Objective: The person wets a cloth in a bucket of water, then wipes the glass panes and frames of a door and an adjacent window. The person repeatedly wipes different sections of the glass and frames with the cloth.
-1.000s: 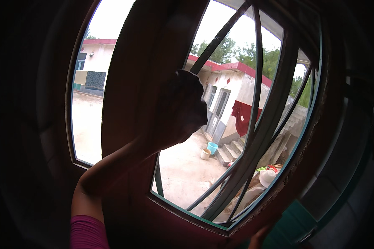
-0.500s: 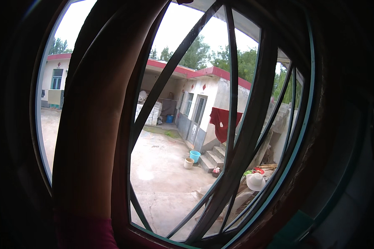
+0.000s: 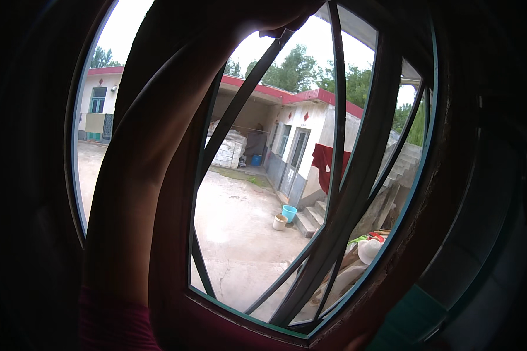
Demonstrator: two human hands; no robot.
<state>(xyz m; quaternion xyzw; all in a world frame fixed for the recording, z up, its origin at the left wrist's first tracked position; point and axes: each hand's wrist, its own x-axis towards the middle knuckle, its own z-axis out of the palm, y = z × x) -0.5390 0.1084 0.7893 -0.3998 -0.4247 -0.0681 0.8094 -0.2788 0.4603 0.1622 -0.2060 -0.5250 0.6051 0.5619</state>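
My left arm, in a dark pink sleeve (image 3: 114, 319), reaches up in front of a barred window. At the upper edge my left hand (image 3: 275, 17) is bent over, its fingers curled close to the top of a slanting dark bar (image 3: 240, 99). The hand is in shadow and partly cut off; what the fingers hold, if anything, does not show clearly. Low down by the window frame (image 3: 246, 322), a dim skin-coloured patch at the picture's edge may be my right hand (image 3: 362, 341); its fingers are hidden.
Outside lies a concrete yard (image 3: 234, 234) with a blue bucket (image 3: 288, 213), a pale bucket (image 3: 280, 222) and steps (image 3: 308, 223). A red cloth (image 3: 323, 164) hangs by a low building. A white hat (image 3: 369, 251) rests at the right. Dark wall surrounds the window.
My left hand has come down into view at the top, and the forearm bends further right. The view has shifted, so the yard sits slightly further right and higher.
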